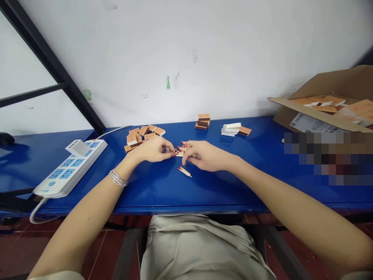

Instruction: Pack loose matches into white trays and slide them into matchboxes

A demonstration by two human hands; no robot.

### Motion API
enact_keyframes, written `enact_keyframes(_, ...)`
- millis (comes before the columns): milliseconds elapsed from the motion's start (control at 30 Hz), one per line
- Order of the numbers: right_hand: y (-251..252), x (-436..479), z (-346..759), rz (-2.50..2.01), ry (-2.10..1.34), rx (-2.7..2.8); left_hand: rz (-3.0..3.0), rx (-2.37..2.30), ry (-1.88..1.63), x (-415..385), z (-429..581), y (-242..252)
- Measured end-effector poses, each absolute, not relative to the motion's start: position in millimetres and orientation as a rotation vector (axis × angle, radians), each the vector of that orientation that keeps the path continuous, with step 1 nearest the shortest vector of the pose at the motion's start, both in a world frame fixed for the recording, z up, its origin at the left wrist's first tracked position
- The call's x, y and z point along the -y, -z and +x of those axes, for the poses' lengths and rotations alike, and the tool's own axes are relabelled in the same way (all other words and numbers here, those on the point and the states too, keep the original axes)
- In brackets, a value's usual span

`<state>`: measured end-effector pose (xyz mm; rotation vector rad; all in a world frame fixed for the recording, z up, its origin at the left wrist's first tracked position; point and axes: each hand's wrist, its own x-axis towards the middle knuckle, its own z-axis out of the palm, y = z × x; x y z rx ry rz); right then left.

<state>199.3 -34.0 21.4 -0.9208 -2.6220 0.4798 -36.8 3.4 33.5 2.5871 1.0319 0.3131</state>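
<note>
A loose pile of red-tipped matches [181, 149] lies on the blue table between my two hands. My left hand [155, 149], with a silver bracelet on its wrist, pinches a match at the pile's left edge. Over the right side of the pile, my right hand [205, 155] has its fingers curled together; whatever is between them is hidden. A few separate matches [184, 171] lie side by side in front of the pile, closer to my body, with their red heads to the left.
Brown matchboxes [150, 136] lie scattered at the left back. A short matchbox stack [203, 121] and white trays [231, 129] stand along the wall. At right is an open carton [316, 112] of matchboxes; at left, a power strip [71, 171] with a cable.
</note>
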Motion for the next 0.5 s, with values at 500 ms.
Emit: enact_keyframes(500,-7,27,191,-1.391,-0.330,2.467,2.663,-0.779,-0.213,22,-6,-24)
